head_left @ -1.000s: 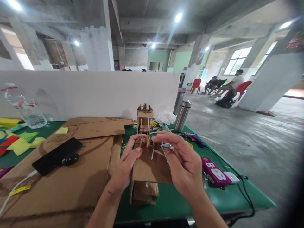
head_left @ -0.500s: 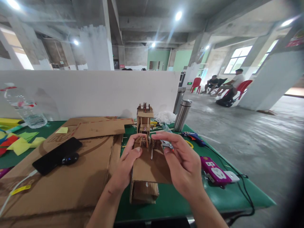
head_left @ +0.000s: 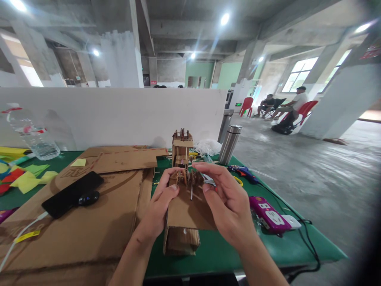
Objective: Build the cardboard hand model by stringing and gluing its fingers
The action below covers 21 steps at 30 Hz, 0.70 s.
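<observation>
A brown cardboard model (head_left: pixel 190 212) stands on the green table in front of me, with a tall upright part at its back. Small cardboard discs (head_left: pixel 195 177) sit in a row on its flat top, and a thin white stick points toward me from among them. My left hand (head_left: pixel 165 194) is closed on the model's left side, thumb on the panel and fingers up by the discs. On the other side, my right hand (head_left: pixel 228 196) curves around the discs, thumb and forefinger apart, holding nothing visible. A silver metal tool (head_left: pixel 208 180) shows through that gap, partly hidden.
Flat cardboard (head_left: pixel 98 230) covers the left, bearing a black phone (head_left: pixel 73 194) on a white cable. At right are a steel flask (head_left: pixel 230 145), a blue glue gun (head_left: pixel 244 173) and a purple power strip (head_left: pixel 269 214) with black cords. A white partition (head_left: pixel 119 117) stands behind.
My right forefinger has lifted slightly away from the discs and the hand has shifted a little, so more of the discs shows. My left hand keeps its hold.
</observation>
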Each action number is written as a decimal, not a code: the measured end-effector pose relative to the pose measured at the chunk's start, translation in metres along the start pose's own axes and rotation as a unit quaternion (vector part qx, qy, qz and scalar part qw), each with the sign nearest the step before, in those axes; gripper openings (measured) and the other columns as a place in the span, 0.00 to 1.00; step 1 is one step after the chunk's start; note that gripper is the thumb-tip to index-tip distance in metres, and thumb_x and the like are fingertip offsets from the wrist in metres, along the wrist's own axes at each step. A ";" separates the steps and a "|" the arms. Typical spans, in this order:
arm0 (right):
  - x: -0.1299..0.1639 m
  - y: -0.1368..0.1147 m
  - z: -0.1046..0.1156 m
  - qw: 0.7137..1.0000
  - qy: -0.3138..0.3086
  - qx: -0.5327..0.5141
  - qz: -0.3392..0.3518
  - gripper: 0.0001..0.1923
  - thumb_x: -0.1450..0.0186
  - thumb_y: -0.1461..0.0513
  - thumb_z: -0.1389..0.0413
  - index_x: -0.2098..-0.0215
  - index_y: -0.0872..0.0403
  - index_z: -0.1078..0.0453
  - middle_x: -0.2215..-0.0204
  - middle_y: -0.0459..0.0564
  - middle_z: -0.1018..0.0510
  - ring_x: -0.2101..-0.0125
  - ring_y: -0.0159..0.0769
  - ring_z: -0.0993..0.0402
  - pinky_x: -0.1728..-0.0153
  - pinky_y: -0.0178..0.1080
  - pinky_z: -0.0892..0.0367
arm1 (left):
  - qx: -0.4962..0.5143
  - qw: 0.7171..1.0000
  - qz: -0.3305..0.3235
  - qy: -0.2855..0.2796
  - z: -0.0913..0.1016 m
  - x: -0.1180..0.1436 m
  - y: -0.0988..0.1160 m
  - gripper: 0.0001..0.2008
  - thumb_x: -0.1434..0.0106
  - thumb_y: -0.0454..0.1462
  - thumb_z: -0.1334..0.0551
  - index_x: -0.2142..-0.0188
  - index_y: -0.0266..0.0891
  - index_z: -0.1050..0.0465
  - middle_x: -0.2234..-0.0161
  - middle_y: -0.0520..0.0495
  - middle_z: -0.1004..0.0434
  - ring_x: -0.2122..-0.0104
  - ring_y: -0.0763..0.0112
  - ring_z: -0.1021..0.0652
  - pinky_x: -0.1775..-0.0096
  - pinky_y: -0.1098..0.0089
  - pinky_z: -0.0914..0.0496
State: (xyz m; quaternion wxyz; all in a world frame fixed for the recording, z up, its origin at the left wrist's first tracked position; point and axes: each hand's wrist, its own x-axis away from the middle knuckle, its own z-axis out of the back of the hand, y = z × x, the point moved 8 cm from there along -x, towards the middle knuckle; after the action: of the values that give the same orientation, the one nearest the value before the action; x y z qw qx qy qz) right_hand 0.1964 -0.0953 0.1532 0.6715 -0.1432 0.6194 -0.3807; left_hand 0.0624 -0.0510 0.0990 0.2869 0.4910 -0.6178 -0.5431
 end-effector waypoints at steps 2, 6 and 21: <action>-0.004 0.005 -0.003 0.999 -0.036 0.000 -0.029 0.16 0.32 0.66 0.49 0.48 0.49 0.33 0.50 0.50 0.26 0.48 0.42 0.29 0.48 0.48 0.33 | 0.008 1.000 0.002 -0.006 -0.001 0.000 0.000 0.17 0.34 0.38 0.44 0.46 0.45 0.34 0.56 0.48 0.22 0.64 0.64 0.24 0.61 0.67 0.34; -0.009 0.009 -0.009 0.991 -0.104 0.007 -0.080 0.10 0.32 0.62 0.47 0.52 0.49 0.31 0.55 0.49 0.24 0.56 0.40 0.25 0.54 0.45 0.30 | 0.010 1.000 0.000 -0.009 -0.002 0.000 0.001 0.17 0.34 0.37 0.45 0.46 0.44 0.35 0.59 0.49 0.23 0.65 0.67 0.25 0.61 0.68 0.35; -0.012 0.022 -0.013 0.986 -0.100 -0.021 -0.133 0.13 0.30 0.53 0.46 0.53 0.52 0.30 0.63 0.50 0.22 0.63 0.37 0.25 0.65 0.37 0.29 | 0.017 0.999 -0.013 -0.032 -0.004 0.000 -0.001 0.15 0.33 0.38 0.45 0.47 0.45 0.36 0.61 0.50 0.24 0.66 0.69 0.27 0.63 0.70 0.35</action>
State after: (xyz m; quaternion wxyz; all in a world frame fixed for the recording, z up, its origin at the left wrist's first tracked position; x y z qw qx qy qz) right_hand 0.1924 -0.0686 0.1448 0.6699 -0.2759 0.5326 -0.4376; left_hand 0.0660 -0.0522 0.0988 0.2514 0.4859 -0.6293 -0.5520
